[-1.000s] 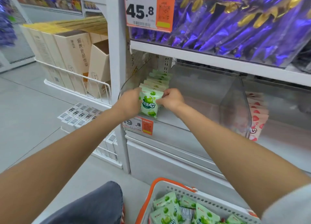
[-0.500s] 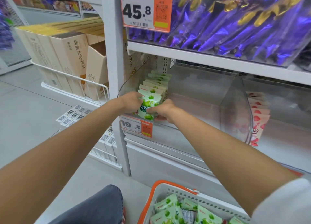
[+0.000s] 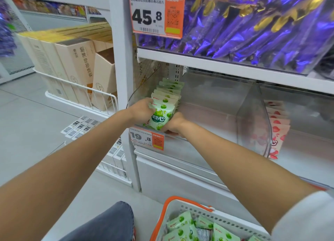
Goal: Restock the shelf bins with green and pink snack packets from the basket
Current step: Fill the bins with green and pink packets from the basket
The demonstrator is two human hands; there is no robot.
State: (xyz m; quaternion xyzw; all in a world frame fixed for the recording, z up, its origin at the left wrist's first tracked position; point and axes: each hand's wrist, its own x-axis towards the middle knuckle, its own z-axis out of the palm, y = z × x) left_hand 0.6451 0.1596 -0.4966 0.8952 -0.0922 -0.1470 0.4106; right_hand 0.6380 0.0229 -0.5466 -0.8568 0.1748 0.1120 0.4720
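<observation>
A green snack packet (image 3: 160, 118) stands at the front of a row of green packets (image 3: 169, 91) in the left clear shelf bin (image 3: 207, 96). My left hand (image 3: 142, 109) grips its upper left edge. My right hand (image 3: 174, 124) holds its lower right side, fingers at the bin's front lip. Pink packets (image 3: 276, 125) stand in a row in the right clear bin (image 3: 253, 114). The white basket with orange handle (image 3: 188, 202) sits on the floor below, holding more green packets (image 3: 182, 224).
An orange price tag (image 3: 147, 138) hangs under the green bin. Purple wrapped snacks (image 3: 253, 29) fill the shelf above. Cream boxes (image 3: 72, 63) stand in a wire rack to the left. My knee in grey trousers (image 3: 108, 222) is at the bottom.
Both hands have lowered the green packet from above the bin's front into place against the row; my right hand has slid down to the bin's front lip.
</observation>
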